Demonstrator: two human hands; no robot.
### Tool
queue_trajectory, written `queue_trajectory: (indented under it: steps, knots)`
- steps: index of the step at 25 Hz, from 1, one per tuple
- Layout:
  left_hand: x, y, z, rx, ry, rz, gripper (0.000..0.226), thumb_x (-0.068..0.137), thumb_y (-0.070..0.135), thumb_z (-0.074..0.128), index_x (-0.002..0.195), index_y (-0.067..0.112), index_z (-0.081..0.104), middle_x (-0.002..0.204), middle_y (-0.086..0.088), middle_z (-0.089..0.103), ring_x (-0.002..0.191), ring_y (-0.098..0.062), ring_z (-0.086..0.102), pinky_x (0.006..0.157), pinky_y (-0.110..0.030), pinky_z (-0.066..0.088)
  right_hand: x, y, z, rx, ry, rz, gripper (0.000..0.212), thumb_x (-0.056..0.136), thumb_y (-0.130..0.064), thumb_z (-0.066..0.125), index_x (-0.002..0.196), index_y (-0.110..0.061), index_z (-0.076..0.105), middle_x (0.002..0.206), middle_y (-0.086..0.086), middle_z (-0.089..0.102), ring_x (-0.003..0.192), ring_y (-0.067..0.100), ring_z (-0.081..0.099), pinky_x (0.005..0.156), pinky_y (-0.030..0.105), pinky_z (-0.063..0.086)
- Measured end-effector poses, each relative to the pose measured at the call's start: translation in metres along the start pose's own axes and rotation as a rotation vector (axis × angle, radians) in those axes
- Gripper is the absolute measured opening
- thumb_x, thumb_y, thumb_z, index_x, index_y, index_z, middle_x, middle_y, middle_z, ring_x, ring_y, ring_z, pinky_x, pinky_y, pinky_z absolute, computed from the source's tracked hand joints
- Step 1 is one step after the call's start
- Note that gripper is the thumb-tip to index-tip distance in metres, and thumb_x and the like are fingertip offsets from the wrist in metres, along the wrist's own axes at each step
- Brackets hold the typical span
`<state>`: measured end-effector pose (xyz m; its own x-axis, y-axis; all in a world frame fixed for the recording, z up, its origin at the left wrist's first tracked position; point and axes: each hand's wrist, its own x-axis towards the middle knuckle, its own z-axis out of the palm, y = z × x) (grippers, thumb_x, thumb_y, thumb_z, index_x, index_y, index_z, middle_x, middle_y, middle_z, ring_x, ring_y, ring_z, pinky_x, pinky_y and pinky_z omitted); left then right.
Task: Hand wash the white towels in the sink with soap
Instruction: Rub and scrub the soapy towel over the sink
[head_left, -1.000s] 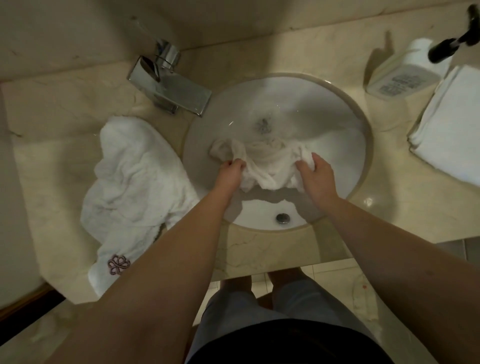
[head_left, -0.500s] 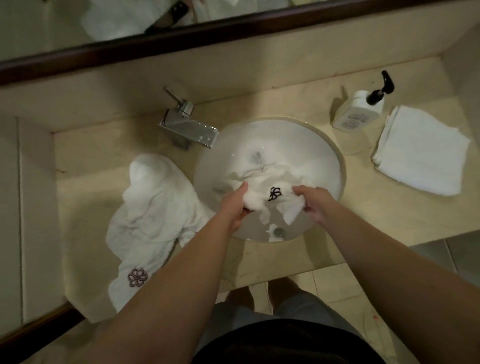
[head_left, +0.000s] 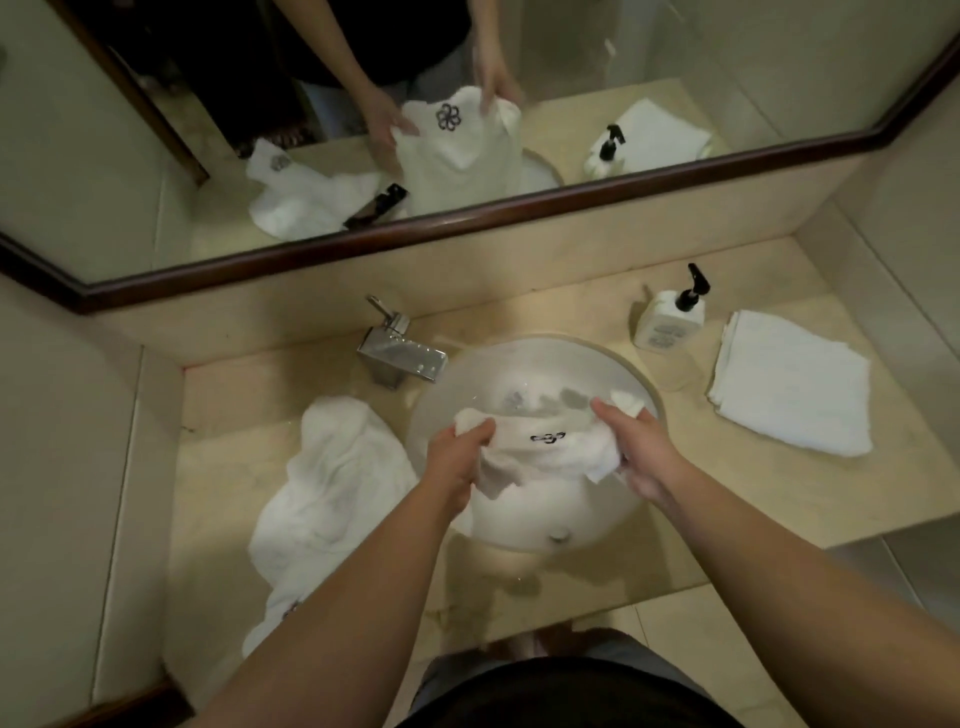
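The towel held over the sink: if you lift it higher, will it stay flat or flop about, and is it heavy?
Probably floppy: the towel sags and bunches between the left hand and right hand gripping its ends. Likely heavier than it looks, if soaked from the sink; wetness itself is hard to see. It may drip.

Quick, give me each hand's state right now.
Left hand: closed, gripping the left end of the wet towel over the sink.
Right hand: closed, gripping the towel's right end.
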<state>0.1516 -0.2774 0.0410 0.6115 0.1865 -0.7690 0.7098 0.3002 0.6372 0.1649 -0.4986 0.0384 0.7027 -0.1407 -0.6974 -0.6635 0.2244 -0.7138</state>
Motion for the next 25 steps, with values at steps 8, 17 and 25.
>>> queue_trajectory:
  steps: [8, 17, 25]
  knots:
    - [-0.043, 0.037, 0.026, -0.054, 0.045, 0.118, 0.031, 0.099, 0.042, 0.058, 0.109, 0.013, 0.062, 0.101, -0.008, 0.068, 0.089, -0.020, 0.065, 0.075, -0.032, 0.054, -0.021, -0.048, 0.014, 0.152, 0.119, 0.052, 0.007, 0.099, -0.014, 0.055, 0.095, -0.010, 0.059, 0.092, 0.012, 0.067, 0.078, 0.025, 0.065, 0.067, 0.038, 0.053]
    - [-0.057, 0.065, 0.044, 0.087, 0.072, 0.360, 0.018, 0.094, 0.022, 0.068, 0.109, 0.015, 0.063, 0.111, -0.008, 0.071, 0.090, -0.016, 0.067, 0.065, -0.021, 0.051, -0.041, -0.096, 0.023, 0.381, -0.090, -0.009, 0.025, 0.105, -0.019, 0.045, 0.123, -0.003, 0.052, 0.113, 0.019, 0.065, 0.096, 0.026, 0.066, 0.079, 0.042, 0.053]
    - [-0.082, 0.077, 0.104, -0.205, 0.026, 0.244, 0.031, 0.097, 0.045, 0.058, 0.097, 0.015, 0.063, 0.089, -0.008, 0.071, 0.079, -0.023, 0.072, 0.070, -0.033, 0.059, -0.056, -0.113, 0.070, 0.272, -0.018, 0.074, 0.038, 0.099, -0.031, 0.053, 0.125, -0.004, 0.058, 0.109, 0.016, 0.068, 0.098, 0.033, 0.067, 0.086, 0.041, 0.055]
